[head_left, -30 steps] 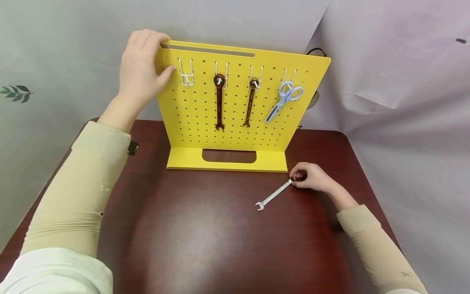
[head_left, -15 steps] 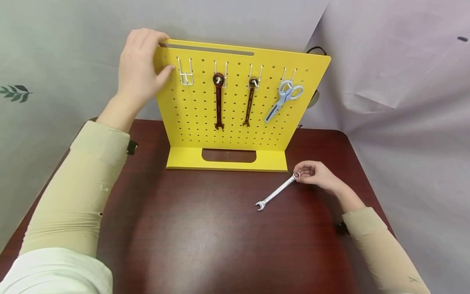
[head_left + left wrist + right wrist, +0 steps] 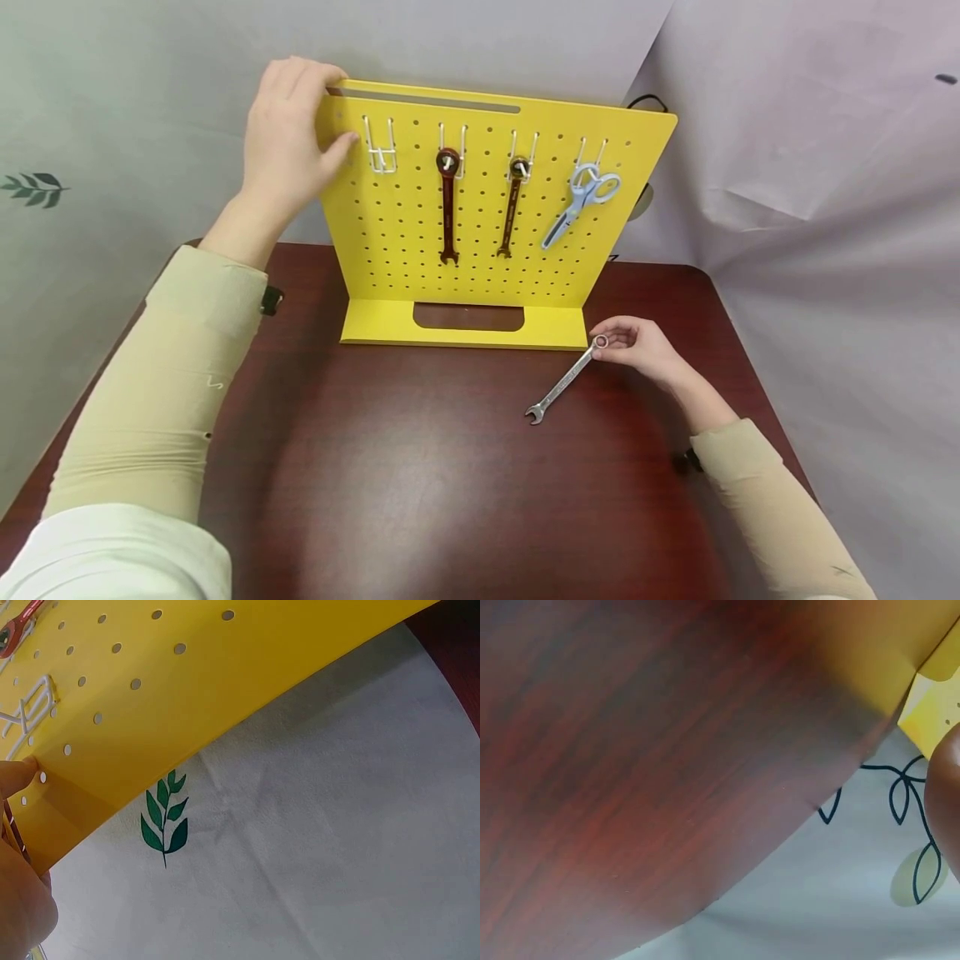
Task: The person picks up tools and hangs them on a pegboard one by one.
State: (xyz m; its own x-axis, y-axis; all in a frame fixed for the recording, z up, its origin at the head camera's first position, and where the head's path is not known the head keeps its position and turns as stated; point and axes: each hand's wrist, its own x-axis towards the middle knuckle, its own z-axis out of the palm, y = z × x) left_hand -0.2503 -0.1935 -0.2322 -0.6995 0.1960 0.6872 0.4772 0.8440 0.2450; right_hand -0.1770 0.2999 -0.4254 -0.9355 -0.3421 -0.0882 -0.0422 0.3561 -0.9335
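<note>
My left hand (image 3: 288, 137) grips the upper left corner of a yellow pegboard (image 3: 405, 221), fingers over the top edge and thumb on its front face. The thumb side of that hand and the board's perforated face also show in the left wrist view. Right of the board's base, my right hand (image 3: 637, 346) pinches a silver combination wrench (image 3: 564, 383) at its ring end. The wrench slants down to the left, its open-jaw end lowest, over the table. In the right wrist view only a bit of the hand (image 3: 946, 795) appears; the wrench is out of that view.
On white hooks hang a larger dark wrench (image 3: 447, 208), a smaller dark wrench (image 3: 512, 212) and light-blue scissors (image 3: 576, 204). The leftmost white hook (image 3: 382, 154) bears nothing. The board stands at the back of a dark red-brown table (image 3: 420, 467), before pale fabric walls.
My right hand has lifted the wrench's ring end and brought it toward the pegboard, so the wrench slants more steeply. My left hand keeps its hold on the board.
</note>
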